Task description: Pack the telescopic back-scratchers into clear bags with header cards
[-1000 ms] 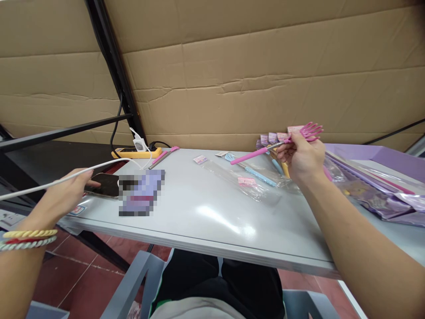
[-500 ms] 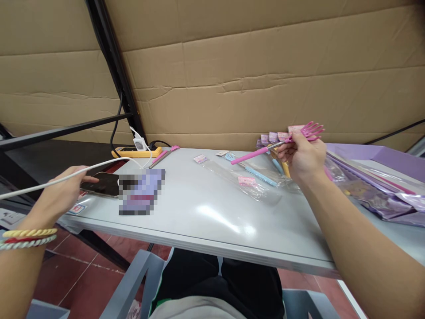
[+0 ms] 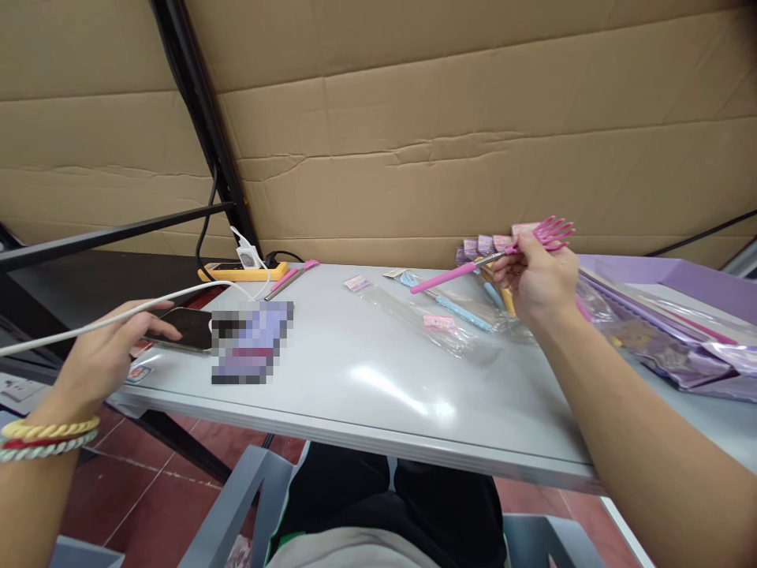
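**Pink scratcher up in the right hand, left hand at the phone**

The right hand [image 3: 535,280] is raised above the table's far right part, fingers pinched around a pink back scratcher [image 3: 490,256], claw end poking out past the knuckles, pink grip pointing left over the grey table [image 3: 367,379]. Just below it, along the far edge, lies a clear bag with a blue scratcher [image 3: 455,312] in it, pink label on top. Purple packets [image 3: 662,339] pile up on the right side.

Over at the near left corner, the left hand [image 3: 103,355] lies with fingers loosely curled, fingertips resting on a dark phone [image 3: 183,327] that sits flat by the left edge. A white cable [image 3: 106,319] runs across the top of that hand toward a yellow power strip [image 3: 242,272] at the far left corner. Coiled bands [image 3: 47,438] ring the left wrist. Another pink scratcher [image 3: 292,278] lies beside the strip.
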The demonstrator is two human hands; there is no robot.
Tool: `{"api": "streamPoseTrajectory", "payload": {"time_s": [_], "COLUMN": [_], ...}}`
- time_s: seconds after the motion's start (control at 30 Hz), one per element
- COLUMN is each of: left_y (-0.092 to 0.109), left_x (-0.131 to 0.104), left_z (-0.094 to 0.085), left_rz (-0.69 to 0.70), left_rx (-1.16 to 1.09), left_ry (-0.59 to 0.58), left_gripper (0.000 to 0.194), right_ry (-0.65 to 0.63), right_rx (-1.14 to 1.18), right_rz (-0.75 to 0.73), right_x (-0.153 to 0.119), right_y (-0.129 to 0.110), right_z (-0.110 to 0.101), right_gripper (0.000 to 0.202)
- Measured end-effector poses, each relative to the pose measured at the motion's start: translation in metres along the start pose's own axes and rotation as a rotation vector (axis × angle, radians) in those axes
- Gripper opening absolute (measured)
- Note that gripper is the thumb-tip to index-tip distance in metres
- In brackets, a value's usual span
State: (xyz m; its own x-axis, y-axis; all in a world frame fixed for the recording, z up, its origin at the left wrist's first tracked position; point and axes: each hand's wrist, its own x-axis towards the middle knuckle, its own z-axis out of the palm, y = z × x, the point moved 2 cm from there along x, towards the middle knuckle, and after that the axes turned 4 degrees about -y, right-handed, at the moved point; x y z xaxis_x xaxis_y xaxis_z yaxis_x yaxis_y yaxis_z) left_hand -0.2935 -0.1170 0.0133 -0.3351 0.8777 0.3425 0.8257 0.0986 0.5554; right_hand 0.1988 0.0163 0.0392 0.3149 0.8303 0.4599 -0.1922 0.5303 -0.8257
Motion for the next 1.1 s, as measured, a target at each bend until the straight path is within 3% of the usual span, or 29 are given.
{"api": "streamPoseTrajectory", "payload": {"time_s": [0.2,0.4,0.53,0.73,0.93,1.1], "left_y": [-0.004,-0.006,-0.002,0.001,0.015,0.022], "left_x": [-0.012,-0.007,-0.005,0.002,0.004,0.002], "left_z": [0.009,0.016,0.018,0.01,0.003,0.002], "left_rz": [0.107,0.134,0.093,-0.077,-0.2,-0.255], "left_rx": [-0.179,-0.071,-0.018,-0.091,-0.076,-0.064], "left_ry": [-0.002,-0.103,-0.139,0.03,0.068,0.075], "left_gripper": [0.041,0.045,0.046,0.044,0.029,0.03], "right_ry": [0.003,0.013,0.01,-0.01,0.005,0.007], "right_rx": [-0.005,0.002,-0.006,0.007,0.014,-0.005], "right_rz": [0.015,0.022,0.024,0.007,0.022,0.028], "right_x": [0.0,0.0,0.0,0.002,0.0,-0.001], "right_y": [-0.001,-0.002,-0.001,0.001,0.0,-0.001], "right_z": [0.001,0.003,0.002,-0.001,0.001,0.002], "right_gripper": [0.026,0.028,0.029,0.027,0.03,0.03]}}
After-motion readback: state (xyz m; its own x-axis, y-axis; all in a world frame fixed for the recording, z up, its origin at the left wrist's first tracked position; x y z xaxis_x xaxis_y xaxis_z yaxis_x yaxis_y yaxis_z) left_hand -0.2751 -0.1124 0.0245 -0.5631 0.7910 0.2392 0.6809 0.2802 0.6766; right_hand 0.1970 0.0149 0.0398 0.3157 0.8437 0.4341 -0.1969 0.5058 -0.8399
